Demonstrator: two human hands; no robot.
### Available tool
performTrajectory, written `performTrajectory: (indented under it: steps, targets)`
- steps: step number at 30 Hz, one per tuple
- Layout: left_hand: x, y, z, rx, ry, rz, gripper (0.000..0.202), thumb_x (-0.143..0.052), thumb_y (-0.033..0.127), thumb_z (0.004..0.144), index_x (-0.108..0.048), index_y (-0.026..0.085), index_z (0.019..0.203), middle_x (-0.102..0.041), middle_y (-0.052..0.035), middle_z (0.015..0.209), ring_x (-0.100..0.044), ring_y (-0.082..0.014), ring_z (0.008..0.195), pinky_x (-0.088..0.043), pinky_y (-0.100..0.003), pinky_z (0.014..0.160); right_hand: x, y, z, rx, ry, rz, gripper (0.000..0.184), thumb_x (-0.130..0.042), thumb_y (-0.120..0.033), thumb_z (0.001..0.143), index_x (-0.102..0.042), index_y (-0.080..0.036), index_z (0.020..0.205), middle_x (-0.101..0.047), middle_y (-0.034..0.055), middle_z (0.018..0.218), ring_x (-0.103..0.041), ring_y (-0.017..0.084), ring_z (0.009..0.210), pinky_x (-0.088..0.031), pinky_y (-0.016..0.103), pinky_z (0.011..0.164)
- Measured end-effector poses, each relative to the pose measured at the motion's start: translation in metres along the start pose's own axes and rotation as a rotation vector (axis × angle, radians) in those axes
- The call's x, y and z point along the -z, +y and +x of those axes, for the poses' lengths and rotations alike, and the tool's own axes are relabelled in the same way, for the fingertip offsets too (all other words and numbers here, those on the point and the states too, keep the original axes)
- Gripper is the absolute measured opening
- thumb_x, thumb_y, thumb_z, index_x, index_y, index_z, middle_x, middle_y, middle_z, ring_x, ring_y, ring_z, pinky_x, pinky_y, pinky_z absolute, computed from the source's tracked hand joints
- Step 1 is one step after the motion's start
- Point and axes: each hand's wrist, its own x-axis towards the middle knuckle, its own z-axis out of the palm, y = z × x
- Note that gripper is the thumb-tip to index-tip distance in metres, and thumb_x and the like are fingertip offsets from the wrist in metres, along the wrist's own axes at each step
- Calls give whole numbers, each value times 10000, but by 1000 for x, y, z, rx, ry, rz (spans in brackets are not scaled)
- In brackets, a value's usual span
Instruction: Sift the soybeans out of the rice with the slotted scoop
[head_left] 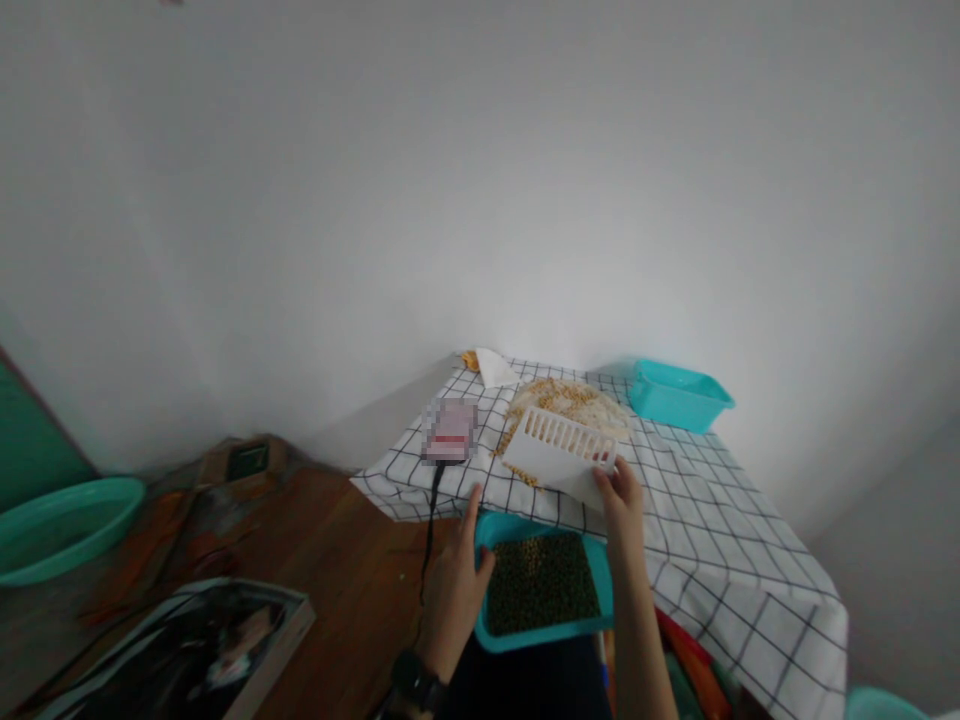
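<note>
My right hand point(621, 492) pinches the right end of a white slotted plastic panel point(555, 455), with a row of narrow openings along its far edge. The panel is tilted over the table's near edge, beside loose yellowish grains point(559, 398) spread on a pale round sheet. Against the left side of a teal tray point(546, 638) rests my left hand point(459, 575), thumb over the rim and index finger stretched along the outside. Dark green beans point(536, 595) fill the tray, with a small patch of yellowish grains on top. The tray lies at my lap, below the table edge.
A checked cloth point(705, 500) covers the table. On it stand a second teal tray point(679, 395), a white paper piece point(495, 368) and a blurred pinkish item point(450, 430) with a black strap. Left on the floor are a green basin point(75, 520) and an open box point(281, 645).
</note>
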Motion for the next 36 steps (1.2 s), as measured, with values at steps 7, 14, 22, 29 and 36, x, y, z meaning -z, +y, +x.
performTrajectory:
  steps: [7,14,22,29,36]
  targets:
    - [0,-1,1,9,-14,-10,752,-438,153,879,-137,278,1556,-610,-93,1341,-623,-214,1163,-481,-347,960,-7,3,7,-10,-34,34,459,-693,-438,703,-664,-158,1065,-735,87,970,-653,220,832,-506,355,765]
    - [-2,-5,1,-23,0,-27,744,-439,171,886,-138,292,1555,-592,-98,1367,-624,-222,1159,-485,-368,960,-4,1,8,-22,-62,60,443,-700,-431,701,-681,-169,1058,-742,103,1037,-673,249,913,-507,398,839]
    - [-2,-6,1,-35,-11,-61,757,-433,142,880,-127,290,1556,-541,-102,1428,-565,-222,1251,-450,-381,1020,1,-10,2,-30,-113,70,470,-730,-449,684,-697,-191,1075,-750,92,1018,-674,254,890,-517,403,825]
    - [-3,-7,2,-38,-9,-62,759,-428,141,883,-115,303,1555,-529,-98,1443,-577,-219,1240,-457,-385,1013,8,-16,-4,-74,-110,56,480,-741,-454,673,-696,-190,1072,-749,93,1015,-671,258,898,-517,389,801]
    - [-2,-8,3,-25,-32,-80,768,-442,143,883,-109,308,1555,-527,-85,1448,-563,-213,1253,-445,-379,1022,15,-20,-13,-75,-120,54,456,-742,-449,692,-696,-201,1072,-751,85,992,-676,255,889,-531,362,751]
